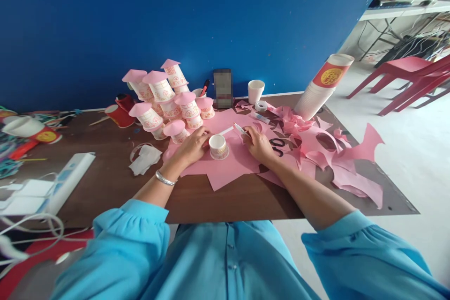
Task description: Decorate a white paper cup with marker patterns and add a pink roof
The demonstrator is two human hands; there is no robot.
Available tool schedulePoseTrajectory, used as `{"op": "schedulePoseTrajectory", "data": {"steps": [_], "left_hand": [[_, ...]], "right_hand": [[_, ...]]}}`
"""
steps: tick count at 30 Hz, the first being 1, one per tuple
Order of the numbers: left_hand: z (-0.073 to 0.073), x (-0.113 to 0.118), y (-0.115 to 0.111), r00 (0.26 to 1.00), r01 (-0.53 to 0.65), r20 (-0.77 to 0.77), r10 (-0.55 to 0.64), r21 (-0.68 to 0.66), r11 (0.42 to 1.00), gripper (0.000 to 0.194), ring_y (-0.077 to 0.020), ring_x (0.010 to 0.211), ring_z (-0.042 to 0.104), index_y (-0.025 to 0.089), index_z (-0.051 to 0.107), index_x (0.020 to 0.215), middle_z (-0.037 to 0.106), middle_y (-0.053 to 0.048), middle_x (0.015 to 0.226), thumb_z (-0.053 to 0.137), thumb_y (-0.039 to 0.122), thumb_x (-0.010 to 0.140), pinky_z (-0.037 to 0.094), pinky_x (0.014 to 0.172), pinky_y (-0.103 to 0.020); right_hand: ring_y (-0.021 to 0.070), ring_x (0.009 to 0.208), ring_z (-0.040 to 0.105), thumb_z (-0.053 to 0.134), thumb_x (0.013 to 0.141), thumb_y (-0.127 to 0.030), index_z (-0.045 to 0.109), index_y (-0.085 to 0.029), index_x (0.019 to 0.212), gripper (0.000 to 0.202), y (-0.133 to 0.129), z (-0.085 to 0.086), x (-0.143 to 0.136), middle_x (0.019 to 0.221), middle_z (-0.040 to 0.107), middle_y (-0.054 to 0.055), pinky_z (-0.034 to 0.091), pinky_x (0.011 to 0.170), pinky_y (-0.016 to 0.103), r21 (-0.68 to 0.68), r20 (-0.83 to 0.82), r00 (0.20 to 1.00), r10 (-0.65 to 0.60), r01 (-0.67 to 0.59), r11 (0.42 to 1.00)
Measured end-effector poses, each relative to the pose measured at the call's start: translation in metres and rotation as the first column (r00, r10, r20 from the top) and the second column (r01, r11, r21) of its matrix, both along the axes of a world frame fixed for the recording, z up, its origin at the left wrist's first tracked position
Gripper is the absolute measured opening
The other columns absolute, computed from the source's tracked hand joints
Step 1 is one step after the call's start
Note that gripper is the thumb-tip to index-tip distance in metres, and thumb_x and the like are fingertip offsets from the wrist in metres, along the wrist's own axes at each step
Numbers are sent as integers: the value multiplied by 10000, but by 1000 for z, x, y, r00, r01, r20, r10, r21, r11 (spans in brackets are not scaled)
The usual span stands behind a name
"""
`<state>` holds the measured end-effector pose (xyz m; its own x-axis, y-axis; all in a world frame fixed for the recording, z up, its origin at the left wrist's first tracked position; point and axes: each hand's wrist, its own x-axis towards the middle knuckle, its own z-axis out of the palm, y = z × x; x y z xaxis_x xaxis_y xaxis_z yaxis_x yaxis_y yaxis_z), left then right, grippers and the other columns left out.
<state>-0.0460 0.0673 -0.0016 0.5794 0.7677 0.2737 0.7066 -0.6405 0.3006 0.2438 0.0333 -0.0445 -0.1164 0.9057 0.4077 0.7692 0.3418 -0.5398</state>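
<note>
A small white paper cup (218, 147) with reddish drawn patterns stands upside down on pink paper (235, 157). My left hand (195, 144) is beside the cup's left side, fingers curled in; the cup hides what they may grip. In the fingers of my right hand (259, 144) is a white marker (240, 129), its tip pointing up and left. Just behind the cup, a thin white stick-like piece (226, 131) ends close to the marker tip. Behind my left hand rise stacked patterned cups (165, 91) with pink paper cone roofs (155, 77).
Pink paper scraps (355, 150) cover the table's right side, near a leaning stack of paper cups (312, 96). Black-handled scissors (277, 146) lie by my right wrist. A phone (222, 88) leans on the blue wall. A power strip (70, 183) and cables are at left.
</note>
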Motion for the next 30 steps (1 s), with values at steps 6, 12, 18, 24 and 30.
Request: {"op": "schedulePoseTrajectory", "data": {"steps": [6, 12, 18, 24, 30], "left_hand": [[-4, -2, 12, 998, 57, 0, -57, -28, 998, 274, -278, 1035, 718, 226, 771, 1016, 713, -110, 1164, 567, 63, 932, 574, 755, -364], [-4, 5, 24, 994, 92, 72, -87, -68, 993, 272, -236, 942, 721, 230, 764, 983, 718, -81, 1083, 575, 53, 900, 589, 798, -354], [2, 16, 40, 959, 43, 284, -11, -107, 993, 166, -210, 899, 745, 211, 745, 1062, 799, -68, 1066, 718, 343, 965, 626, 844, -348], [6, 21, 39, 888, 114, 460, 16, -254, 960, 263, -188, 837, 769, 211, 773, 1036, 853, -58, 1022, 758, 458, 948, 624, 797, -312], [3, 21, 38, 865, 197, 500, -27, -291, 936, 261, -197, 861, 775, 209, 789, 1020, 849, -57, 999, 751, 454, 938, 614, 807, -312]], "right_hand": [[293, 874, 760, 491, 1055, -322, 664, -227, 1227, 262, -2, 2, -1, 1005, 809, 99, 553, 735, 353, -32, 8, 999, 34, -33, 999], [281, 869, 779, 513, 1056, -286, 680, -228, 1257, 268, -7, 8, -1, 1028, 829, 84, 567, 752, 354, -52, 18, 999, 41, -40, 998], [245, 970, 793, 566, 1064, -263, 721, -258, 1306, 288, -12, 14, -7, 1144, 825, 64, 580, 827, 316, -46, 41, 998, 44, -42, 998], [209, 848, 758, 563, 1093, -302, 751, -276, 1348, 317, -17, 18, -13, 1042, 788, 60, 520, 719, 276, -42, 110, 994, 20, -16, 999], [200, 837, 734, 500, 1128, -339, 725, -285, 1411, 366, -20, 18, -14, 1031, 772, 67, 464, 679, 272, -62, 183, 983, -8, 19, 998]]}}
